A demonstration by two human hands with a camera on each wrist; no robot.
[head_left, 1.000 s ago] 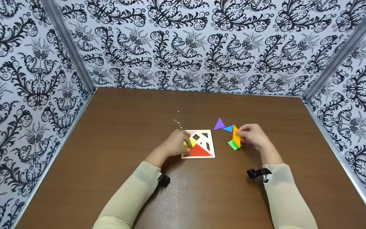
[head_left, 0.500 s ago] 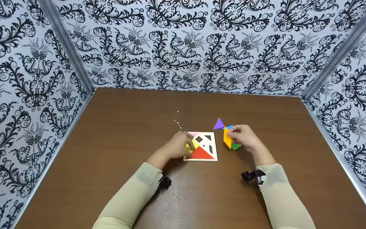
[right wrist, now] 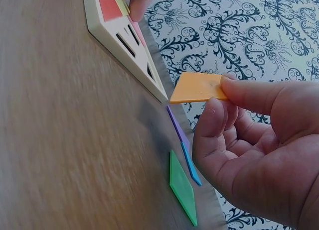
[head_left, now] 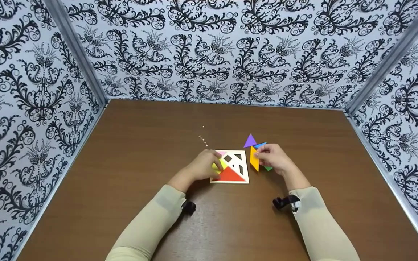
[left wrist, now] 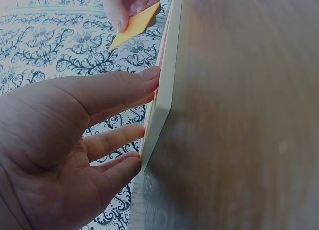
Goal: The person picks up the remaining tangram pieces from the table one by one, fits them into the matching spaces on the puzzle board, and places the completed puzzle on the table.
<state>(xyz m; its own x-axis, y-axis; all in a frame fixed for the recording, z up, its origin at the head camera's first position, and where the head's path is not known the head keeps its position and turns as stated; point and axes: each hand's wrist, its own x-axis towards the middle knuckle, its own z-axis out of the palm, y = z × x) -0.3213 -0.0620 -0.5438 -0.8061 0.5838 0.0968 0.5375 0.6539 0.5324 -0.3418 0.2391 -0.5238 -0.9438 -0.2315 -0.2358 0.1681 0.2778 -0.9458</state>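
In the head view my left hand [head_left: 203, 165] rests on a white-framed tangram board [head_left: 247, 177], its fingertips on the yellow piece [head_left: 225, 164] and the frame. A red triangle [head_left: 230, 175] and a partly hidden pink piece [head_left: 222, 153] lie in the board; dark cutouts show at its right. My right hand [head_left: 275, 157] pinches a flat orange four-sided tangram piece [head_left: 254, 159] between thumb and fingers, tilted on edge just right of the board. Behind that hand lie a purple triangle [head_left: 250, 141], a blue piece [head_left: 260, 145] and a green four-sided piece [right wrist: 183, 187].
The brown table [head_left: 151, 137] is bounded by patterned walls [head_left: 209, 54] at the back and sides. Small pale specks [head_left: 203, 139] mark the tabletop behind the board. A black wrist camera [head_left: 189, 207] sits at the left sleeve, another black camera [head_left: 279, 203] at the right.
My right hand has carried the orange piece leftward, from above the green piece to beside the board. The board shifted slightly right and nearer early on; my left hand stays on it.
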